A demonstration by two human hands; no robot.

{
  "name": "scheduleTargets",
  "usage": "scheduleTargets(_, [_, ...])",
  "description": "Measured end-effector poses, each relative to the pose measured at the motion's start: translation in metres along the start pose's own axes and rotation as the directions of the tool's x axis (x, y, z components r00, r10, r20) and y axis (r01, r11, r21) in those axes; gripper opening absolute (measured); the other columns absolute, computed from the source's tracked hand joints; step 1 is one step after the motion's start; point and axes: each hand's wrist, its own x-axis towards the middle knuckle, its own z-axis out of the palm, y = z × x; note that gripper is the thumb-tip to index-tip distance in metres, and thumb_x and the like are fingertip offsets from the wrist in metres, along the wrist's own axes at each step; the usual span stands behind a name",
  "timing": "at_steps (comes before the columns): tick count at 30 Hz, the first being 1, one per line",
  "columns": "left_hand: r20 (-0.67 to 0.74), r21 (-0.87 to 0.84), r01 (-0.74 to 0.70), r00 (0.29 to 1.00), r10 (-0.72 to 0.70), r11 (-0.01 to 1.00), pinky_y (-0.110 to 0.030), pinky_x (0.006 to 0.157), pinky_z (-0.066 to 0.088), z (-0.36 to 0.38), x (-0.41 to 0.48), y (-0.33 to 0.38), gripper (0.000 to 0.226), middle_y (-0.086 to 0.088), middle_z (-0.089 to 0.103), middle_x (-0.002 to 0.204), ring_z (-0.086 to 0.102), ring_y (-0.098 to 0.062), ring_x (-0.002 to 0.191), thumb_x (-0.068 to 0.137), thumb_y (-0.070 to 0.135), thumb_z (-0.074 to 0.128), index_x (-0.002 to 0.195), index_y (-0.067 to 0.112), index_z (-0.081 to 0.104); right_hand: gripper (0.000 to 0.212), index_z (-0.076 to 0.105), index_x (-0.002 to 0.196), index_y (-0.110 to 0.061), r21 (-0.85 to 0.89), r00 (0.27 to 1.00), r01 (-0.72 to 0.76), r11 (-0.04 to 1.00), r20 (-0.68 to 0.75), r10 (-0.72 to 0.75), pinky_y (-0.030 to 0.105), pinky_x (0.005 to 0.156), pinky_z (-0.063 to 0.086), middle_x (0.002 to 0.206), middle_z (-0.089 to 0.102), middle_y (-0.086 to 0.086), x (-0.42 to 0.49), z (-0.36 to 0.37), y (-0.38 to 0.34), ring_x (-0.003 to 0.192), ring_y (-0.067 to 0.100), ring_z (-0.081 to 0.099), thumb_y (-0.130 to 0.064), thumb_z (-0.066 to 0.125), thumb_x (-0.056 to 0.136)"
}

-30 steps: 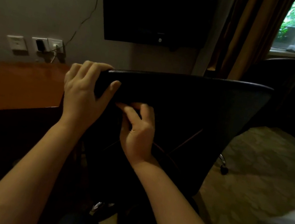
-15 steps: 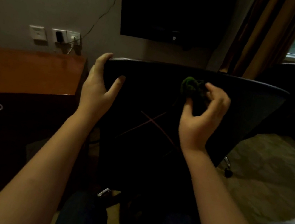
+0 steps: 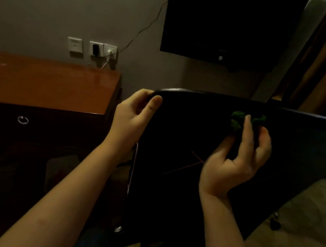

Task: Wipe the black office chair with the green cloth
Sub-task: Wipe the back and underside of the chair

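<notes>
Black office chair (image 3: 310, 149): backrest faces me, just beside the wooden desk (image 3: 40, 82). Left hand (image 3: 130, 115): I see it gripping the backrest's upper left corner, thumb on the near face. Right hand (image 3: 236, 158): fingers curled, bunching the green cloth (image 3: 237, 120) against the backrest just under its top edge

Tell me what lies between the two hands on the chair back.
Head view: only bare black chair back between the left hand gripping its top corner and the right hand holding the green cloth.
</notes>
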Motion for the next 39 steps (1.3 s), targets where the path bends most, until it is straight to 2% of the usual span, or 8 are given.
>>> scheduleTargets(4, [0.014,-0.077,0.038,0.999,-0.037,0.996,-0.02,0.076,0.05,0.008,-0.003,-0.002,0.028,0.005,0.068,0.095,0.066,-0.008,0.092,0.098,0.03,0.048,0.108,0.01,0.066,0.037,0.049,0.135,-0.011,0.108,0.958,0.147,0.983,0.233,-0.168,0.043,0.116,0.026,0.145,0.04,0.008,-0.04,0.013,-0.01,0.139,0.031,0.032,-0.013,0.045,0.099])
scheduleTargets(8, [-0.025,-0.161,0.042,0.999,-0.046,0.986,-0.022,0.079,0.049,0.011,-0.005,-0.009,0.032,0.003,0.068,0.096,0.065,-0.009,0.094,0.098,0.028,0.049,0.109,0.003,0.065,0.033,0.061,0.126,-0.018,0.248,0.86,0.32,0.914,0.328,-0.39,0.038,0.106,0.038,0.138,0.052,-0.001,-0.074,0.031,-0.01,0.129,0.022,0.045,-0.013,0.048,0.096])
scheduleTargets(15, [-0.054,-0.175,0.042,0.997,-0.052,0.984,-0.018,0.073,0.048,0.011,-0.007,-0.016,0.02,0.015,0.069,0.088,0.063,-0.002,0.088,0.099,0.035,0.05,0.096,0.03,0.069,0.035,0.079,0.08,-0.026,0.203,0.812,0.434,0.878,0.335,-0.478,0.033,0.084,0.039,0.111,0.071,-0.006,-0.106,0.052,-0.005,0.109,0.014,0.056,-0.02,0.049,0.096])
scheduleTargets(22, [-0.012,-0.112,0.072,0.997,-0.074,0.991,-0.028,0.072,0.043,0.018,-0.006,-0.02,0.036,-0.009,0.052,0.09,0.051,-0.021,0.085,0.095,0.046,0.042,0.095,0.012,0.056,0.027,0.058,0.119,-0.024,0.246,0.866,0.362,0.899,0.268,-0.422,0.033,0.081,0.045,0.123,0.059,-0.009,-0.098,0.053,-0.011,0.103,0.015,0.056,-0.019,0.058,0.092])
scheduleTargets(26, [-0.001,-0.143,0.132,0.991,-0.133,0.981,-0.035,0.079,0.043,0.014,-0.009,-0.02,0.026,-0.009,0.052,0.097,0.051,-0.022,0.091,0.099,0.04,0.038,0.092,0.024,0.057,0.02,0.066,0.111,-0.023,0.23,0.809,0.438,0.869,0.32,-0.493,0.034,0.083,0.044,0.117,0.07,-0.002,-0.091,0.044,-0.01,0.107,0.019,0.058,-0.019,0.058,0.093])
scheduleTargets(29, [-0.005,-0.195,0.145,0.989,-0.149,0.97,-0.039,0.082,0.042,0.014,-0.009,-0.019,0.026,-0.007,0.054,0.096,0.052,-0.022,0.093,0.098,0.041,0.04,0.089,0.031,0.063,0.024,0.067,0.112,-0.025,0.208,0.846,0.382,0.901,0.313,-0.431,0.038,0.084,0.047,0.121,0.064,-0.001,-0.078,0.034,-0.009,0.109,0.022,0.056,-0.019,0.058,0.091])
scheduleTargets(35, [-0.019,-0.193,0.155,0.987,-0.161,0.969,-0.044,0.076,0.037,0.019,-0.012,-0.02,0.032,-0.011,0.046,0.092,0.043,-0.026,0.084,0.099,0.04,0.037,0.093,0.013,0.054,0.02,0.067,0.104,-0.012,0.13,0.984,0.176,0.976,-0.033,-0.173,0.042,0.092,0.048,0.109,0.056,0.011,-0.026,0.016,0.013,0.098,0.033,0.059,-0.004,0.054,0.091])
scheduleTargets(39, [-0.042,-0.21,0.141,0.987,-0.153,0.968,-0.04,0.07,0.036,0.026,-0.017,-0.018,0.027,-0.01,0.043,0.087,0.04,-0.025,0.079,0.099,0.038,0.038,0.086,0.018,0.051,0.023,0.064,0.103,-0.005,0.15,0.996,0.065,0.987,-0.072,-0.054,0.052,0.087,0.048,0.107,0.056,0.019,-0.023,0.014,0.007,0.098,0.041,0.058,0.007,0.057,0.085])
